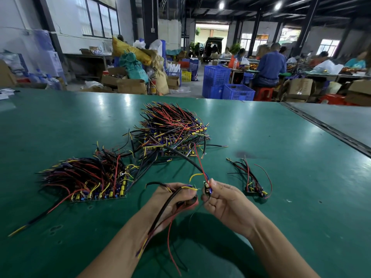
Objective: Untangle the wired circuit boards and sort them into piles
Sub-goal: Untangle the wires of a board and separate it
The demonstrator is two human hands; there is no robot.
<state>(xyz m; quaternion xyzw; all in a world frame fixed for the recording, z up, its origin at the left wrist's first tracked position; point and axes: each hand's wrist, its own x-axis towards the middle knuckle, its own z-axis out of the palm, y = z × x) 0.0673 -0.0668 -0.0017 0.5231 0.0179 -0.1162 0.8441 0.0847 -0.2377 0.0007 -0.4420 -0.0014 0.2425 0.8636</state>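
My left hand [176, 199] grips a small wired circuit board; its black, red and yellow wires trail back over my forearm. My right hand [222, 199] pinches another small board [207, 189] between thumb and fingers, just right of the left hand. Its red and black wires [192, 161] run up into the big tangled heap of boards [172, 129] at the table's middle. A neat pile of boards [90, 181] with wires fanned leftward lies on the left. A small pile [255, 185] of a few boards lies on the right.
The green table [281, 147] has a seam and a grey section [331, 117] at the right. Beyond the far edge stand blue crates [226, 85], cardboard boxes and sacks. Several people sit at benches at the back right.
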